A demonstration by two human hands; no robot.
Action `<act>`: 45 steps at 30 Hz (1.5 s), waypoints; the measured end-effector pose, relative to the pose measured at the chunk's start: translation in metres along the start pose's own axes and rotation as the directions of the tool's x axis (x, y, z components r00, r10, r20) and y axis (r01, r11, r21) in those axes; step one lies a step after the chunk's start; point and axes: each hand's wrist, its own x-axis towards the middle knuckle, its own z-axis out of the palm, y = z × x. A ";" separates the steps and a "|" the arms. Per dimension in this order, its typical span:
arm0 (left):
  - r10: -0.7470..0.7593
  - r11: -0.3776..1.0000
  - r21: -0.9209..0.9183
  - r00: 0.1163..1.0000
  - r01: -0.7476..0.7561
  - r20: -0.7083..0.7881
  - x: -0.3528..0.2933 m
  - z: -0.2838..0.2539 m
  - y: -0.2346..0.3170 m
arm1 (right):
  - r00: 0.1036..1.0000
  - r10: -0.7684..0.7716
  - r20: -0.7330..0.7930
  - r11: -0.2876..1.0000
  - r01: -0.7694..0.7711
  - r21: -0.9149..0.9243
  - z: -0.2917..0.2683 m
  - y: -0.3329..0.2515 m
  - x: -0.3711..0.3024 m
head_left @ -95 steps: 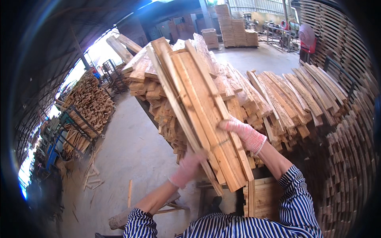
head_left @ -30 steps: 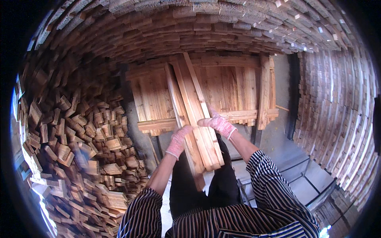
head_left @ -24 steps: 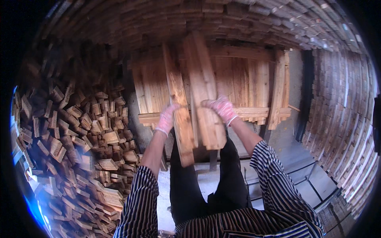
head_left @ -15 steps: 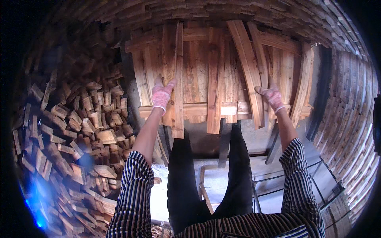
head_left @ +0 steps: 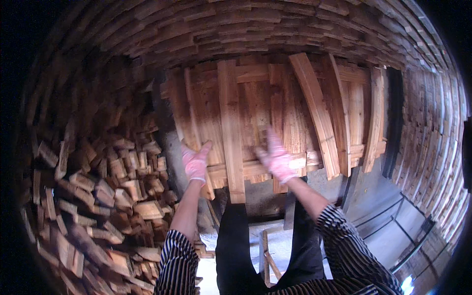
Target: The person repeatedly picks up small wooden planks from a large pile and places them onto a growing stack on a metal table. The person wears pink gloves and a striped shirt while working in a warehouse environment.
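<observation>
Over the table I spread both open hands, left hand and right hand, on loose planks; stacked wood crowds my left.

You get warm, uneven light: the wooden slats ahead of you are brightest, lit from the near right, where a glare spot burns at the lower edge. The stacked offcuts on your left sink into deep shadow. Your right hand smears with motion blur. Fisheye bending curves every board toward the black rim.
</observation>
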 end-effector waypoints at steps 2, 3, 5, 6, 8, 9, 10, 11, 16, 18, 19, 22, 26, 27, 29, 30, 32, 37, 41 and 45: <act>0.047 0.991 -0.134 0.990 -0.029 0.132 0.015 -0.003 -0.014 | 0.999 -0.005 -0.054 1.000 0.006 0.011 0.052 -0.020 0.015; -0.006 0.962 -0.259 0.956 0.085 0.292 0.018 -0.002 -0.002 | 0.993 -0.027 -0.117 1.000 0.026 -0.005 0.066 -0.029 0.022; -0.060 0.955 -0.247 0.921 0.165 0.385 0.022 -0.006 0.006 | 0.980 0.195 0.037 0.924 -0.171 -0.343 0.072 -0.063 0.039; 0.095 0.915 -0.403 0.963 0.016 0.253 0.037 -0.008 -0.050 | 0.981 0.192 0.026 0.920 -0.170 -0.353 0.087 -0.087 0.042; 0.004 0.988 -0.150 0.970 0.033 0.242 0.033 0.006 -0.031 | 0.962 0.272 -0.031 0.913 -0.268 -0.308 0.069 -0.071 0.035; -0.101 0.995 0.037 0.963 0.095 0.248 0.035 0.005 -0.033 | 0.960 0.279 -0.004 0.931 -0.271 -0.245 0.054 -0.075 0.030; -0.093 0.995 -0.007 0.967 0.097 0.239 0.030 0.001 -0.036 | 0.961 0.274 0.031 0.948 -0.264 -0.176 0.038 -0.079 0.022; -0.063 0.995 -0.054 0.966 0.079 0.249 0.027 0.004 -0.026 | 0.967 0.255 -0.021 0.949 -0.255 -0.184 0.014 -0.067 0.012; -0.151 0.988 0.018 0.939 0.153 0.308 0.026 0.003 -0.003 | 0.959 0.142 -0.246 0.891 -0.232 -0.389 -0.144 -0.004 -0.052; -0.124 0.991 -0.015 0.946 0.135 0.300 0.031 0.008 -0.006 | 0.898 0.039 -0.439 0.870 -0.247 -0.426 -0.194 0.071 -0.061; -0.128 0.989 -0.035 0.949 0.144 0.287 0.031 0.008 -0.017 | 0.864 0.192 -0.465 0.870 -0.369 -0.326 -0.220 0.068 -0.054; -0.042 0.953 -0.283 0.969 0.112 0.243 0.042 0.002 -0.061 | 0.877 -0.140 -0.460 0.733 -0.221 -0.643 -0.241 0.108 -0.023; -0.345 0.934 0.053 0.850 0.355 0.398 0.022 -0.004 0.052 | 0.968 -0.139 -0.207 0.801 -0.013 -0.599 -0.188 0.092 0.014; -0.272 0.961 0.066 0.893 0.267 0.359 0.026 -0.005 0.038 | 0.970 -0.163 -0.179 0.725 -0.005 -0.689 -0.174 0.084 0.026; -0.148 0.987 0.102 0.948 0.124 0.283 0.037 -0.010 0.004 | 0.949 -0.178 -0.260 0.737 -0.047 -0.674 -0.170 0.090 0.042; -0.128 0.986 0.135 0.971 0.102 0.200 0.036 -0.033 -0.030 | 0.949 -0.196 -0.246 0.767 -0.008 -0.641 -0.159 0.072 0.046; -0.195 0.980 0.081 0.944 0.180 0.267 0.040 -0.025 -0.003 | 0.913 -0.212 -0.348 0.742 -0.081 -0.666 -0.159 0.094 0.042; -0.262 0.958 -0.012 0.893 0.286 0.367 0.055 -0.033 0.038 | 0.913 -0.270 -0.305 0.741 -0.005 -0.672 -0.136 0.055 0.008; -0.181 0.978 -0.029 0.909 0.207 0.376 0.078 -0.042 0.026 | 0.953 -0.170 -0.250 0.878 0.031 -0.478 -0.046 -0.007 0.014; 0.008 0.990 -0.134 0.933 0.043 0.361 0.090 -0.028 -0.033 | 0.922 -0.226 -0.314 0.878 0.054 -0.475 0.068 -0.063 0.048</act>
